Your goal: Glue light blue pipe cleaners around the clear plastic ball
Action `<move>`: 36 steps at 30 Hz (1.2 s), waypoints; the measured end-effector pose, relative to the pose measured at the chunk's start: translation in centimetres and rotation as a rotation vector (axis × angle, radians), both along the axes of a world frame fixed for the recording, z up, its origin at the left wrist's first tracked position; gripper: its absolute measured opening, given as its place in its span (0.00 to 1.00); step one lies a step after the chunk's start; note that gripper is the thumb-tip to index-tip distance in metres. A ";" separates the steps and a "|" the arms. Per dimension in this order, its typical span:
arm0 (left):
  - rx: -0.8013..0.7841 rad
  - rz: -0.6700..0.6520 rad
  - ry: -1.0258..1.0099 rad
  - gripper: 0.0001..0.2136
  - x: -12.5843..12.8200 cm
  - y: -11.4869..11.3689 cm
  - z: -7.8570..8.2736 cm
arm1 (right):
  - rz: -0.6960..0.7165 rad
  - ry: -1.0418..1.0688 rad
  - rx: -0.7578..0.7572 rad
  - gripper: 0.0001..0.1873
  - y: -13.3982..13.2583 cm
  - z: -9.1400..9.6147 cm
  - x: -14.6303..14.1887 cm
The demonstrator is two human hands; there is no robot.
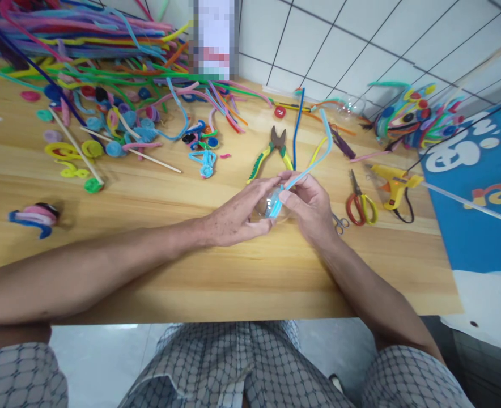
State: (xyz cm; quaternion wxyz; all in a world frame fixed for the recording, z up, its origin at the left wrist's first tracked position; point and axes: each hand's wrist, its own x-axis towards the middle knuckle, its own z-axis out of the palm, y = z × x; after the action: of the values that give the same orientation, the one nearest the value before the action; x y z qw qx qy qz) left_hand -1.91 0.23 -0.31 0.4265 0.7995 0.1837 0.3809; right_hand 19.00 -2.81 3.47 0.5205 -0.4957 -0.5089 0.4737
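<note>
A clear plastic ball [262, 207] sits between my hands over the table, with light blue pipe cleaner lying across it. My left hand [237, 212] curls around the ball's left side, thumb below and fingers above. Between the thumb and fingers of my right hand [310, 205] is the light blue pipe cleaner [318, 161], its free end rising up and bending back at the top. Its lower part is folded against the ball; whether it lies inside or on the surface I cannot tell. Just beyond my hands lie pliers [277, 148] with green and yellow handles.
Right of my hands are small scissors [341, 224], red-and-yellow scissors [361, 207] and a yellow glue gun [393, 184]. Pipe cleaners [106, 39] pile up at the back left, near coiled pieces and wooden sticks [78, 147]. A decorated ball [403, 116] stands back right.
</note>
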 end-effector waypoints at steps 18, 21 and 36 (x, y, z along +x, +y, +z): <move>0.011 0.029 -0.029 0.27 0.0 -0.1 1.2 | 0.030 0.023 -0.058 0.25 0.2 -0.1 0.4; 0.022 0.040 -0.025 0.31 0.0 -0.1 1.1 | 0.027 0.042 -0.067 0.25 0.3 -0.1 0.3; 0.041 0.063 0.055 0.29 -0.2 -0.1 1.5 | 0.042 0.031 -0.076 0.25 0.2 0.2 0.3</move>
State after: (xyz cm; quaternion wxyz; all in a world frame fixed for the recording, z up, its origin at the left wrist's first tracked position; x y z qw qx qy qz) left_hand -2.11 0.13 1.15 0.3924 0.8122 0.2126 0.3758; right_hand 19.29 -2.62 3.72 0.4990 -0.4968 -0.4926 0.5114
